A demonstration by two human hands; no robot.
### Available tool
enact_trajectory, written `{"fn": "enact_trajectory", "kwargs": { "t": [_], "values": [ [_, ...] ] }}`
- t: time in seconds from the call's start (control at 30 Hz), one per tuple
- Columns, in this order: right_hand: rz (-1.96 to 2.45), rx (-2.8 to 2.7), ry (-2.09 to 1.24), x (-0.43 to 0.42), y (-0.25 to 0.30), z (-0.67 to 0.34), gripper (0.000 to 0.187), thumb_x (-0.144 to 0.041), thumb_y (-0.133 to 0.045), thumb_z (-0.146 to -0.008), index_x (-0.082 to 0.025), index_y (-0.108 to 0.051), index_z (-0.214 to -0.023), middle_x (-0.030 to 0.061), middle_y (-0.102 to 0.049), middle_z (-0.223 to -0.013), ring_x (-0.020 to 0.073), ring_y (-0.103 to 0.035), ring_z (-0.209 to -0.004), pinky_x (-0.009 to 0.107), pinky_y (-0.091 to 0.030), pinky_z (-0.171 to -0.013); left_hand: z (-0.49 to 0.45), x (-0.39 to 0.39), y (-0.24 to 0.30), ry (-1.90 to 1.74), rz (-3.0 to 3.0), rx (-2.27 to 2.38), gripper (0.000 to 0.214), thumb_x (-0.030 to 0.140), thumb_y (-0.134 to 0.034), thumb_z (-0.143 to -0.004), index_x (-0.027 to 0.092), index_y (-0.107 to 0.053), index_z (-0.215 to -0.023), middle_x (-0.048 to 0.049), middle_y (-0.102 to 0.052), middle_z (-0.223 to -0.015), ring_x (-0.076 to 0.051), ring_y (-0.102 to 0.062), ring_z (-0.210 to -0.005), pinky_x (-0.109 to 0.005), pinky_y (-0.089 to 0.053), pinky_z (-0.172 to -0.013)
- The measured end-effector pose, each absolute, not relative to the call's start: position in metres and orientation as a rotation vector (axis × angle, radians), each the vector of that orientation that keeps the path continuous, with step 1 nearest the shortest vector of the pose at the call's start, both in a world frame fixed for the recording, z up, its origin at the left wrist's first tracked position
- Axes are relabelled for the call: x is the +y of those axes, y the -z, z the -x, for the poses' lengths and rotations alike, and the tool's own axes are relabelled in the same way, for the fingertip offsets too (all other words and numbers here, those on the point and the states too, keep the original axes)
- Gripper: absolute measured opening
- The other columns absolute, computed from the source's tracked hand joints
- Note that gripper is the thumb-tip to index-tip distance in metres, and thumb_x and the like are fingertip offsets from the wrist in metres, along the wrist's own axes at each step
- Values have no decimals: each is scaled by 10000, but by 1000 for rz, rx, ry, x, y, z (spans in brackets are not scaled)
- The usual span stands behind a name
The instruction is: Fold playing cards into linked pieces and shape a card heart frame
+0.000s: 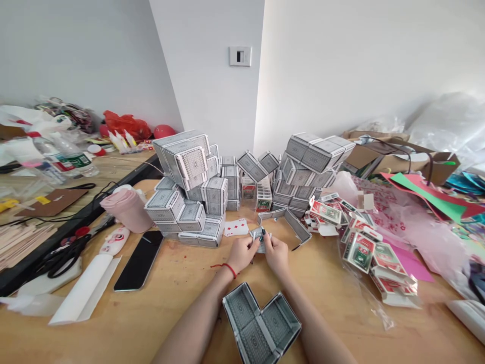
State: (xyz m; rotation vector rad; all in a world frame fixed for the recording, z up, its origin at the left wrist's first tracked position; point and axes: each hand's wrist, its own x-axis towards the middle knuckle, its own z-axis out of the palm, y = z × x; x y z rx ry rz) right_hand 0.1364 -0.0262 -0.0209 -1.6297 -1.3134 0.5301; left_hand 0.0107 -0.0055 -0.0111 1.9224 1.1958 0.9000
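Both hands meet over the desk's middle. My left hand, with a red cord at its wrist, pinches a small playing card with a patterned grey back. Opposite it, my right hand grips the same card, thumb on top; the fingers underneath are hidden. Just left lies a face-up diamonds card. Behind my right hand stands a bent strip of joined cards. Between my forearms sits an open, heart-like tray made of cards. Blocks built from cards are stacked at left and right.
Open card boxes are heaped at right, beside pink plastic wrapping. To the left lie a black phone, folded white paper, black scissors and a pink roll. A cardboard box stands at back right.
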Motion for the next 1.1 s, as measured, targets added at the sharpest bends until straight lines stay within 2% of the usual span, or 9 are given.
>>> {"fn": "enact_trajectory", "kwargs": {
  "t": [0.2, 0.5, 0.67, 0.83, 1.0, 1.1],
  "values": [
    [1489, -1367, -736, -25, 24, -137, 516, -587, -334, -804, -162, -477, -550, -26, -421, -450, 95, -355, -436, 208, -247, -417, -9, -3, 14, -965, -1929, 1256, 454, 436, -362, -832, 160, -377, -472, 41, -349, -427, -76, -301, -434, -226, -187, -446],
    [1597, -1437, -499, -24, 26, -136, 506, -530, -337, -820, -179, -366, -457, -30, -322, -418, 87, -297, -429, 228, -200, -428, -11, -6, 16, -886, -2072, 1374, 451, 394, -323, -864, 164, -452, -498, 6, -441, -438, -90, -346, -410, -247, -181, -458],
    [1555, -1363, -580, -24, 25, -136, 509, -561, -340, -807, -180, -361, -470, -33, -330, -437, 82, -282, -437, 218, -211, -420, -11, -4, 15, -918, -1997, 1351, 476, 418, -288, -872, 168, -449, -500, -1, -458, -431, -101, -399, -425, -237, -215, -463],
    [1525, -1360, -590, -25, 21, -136, 458, -544, -336, -819, -183, -392, -544, -32, -399, -471, 93, -340, -464, 211, -254, -438, -11, -3, 13, -970, -1955, 1352, 459, 438, -320, -855, 167, -432, -502, 13, -443, -428, -95, -394, -435, -229, -230, -461],
    [1580, -1390, -516, -24, 22, -135, 487, -541, -329, -821, -188, -353, -487, -40, -339, -440, 86, -297, -454, 215, -221, -426, -11, -5, 12, -956, -1972, 1373, 439, 401, -330, -852, 163, -431, -497, 9, -446, -442, -88, -378, -432, -233, -226, -456],
    [1590, -1348, -528, -23, 22, -136, 497, -551, -325, -819, -182, -377, -490, -36, -360, -445, 85, -308, -451, 214, -231, -429, -10, -5, 11, -942, -1986, 1399, 426, 397, -325, -858, 164, -442, -521, 7, -458, -466, -94, -397, -453, -230, -249, -463]
  ]
}}
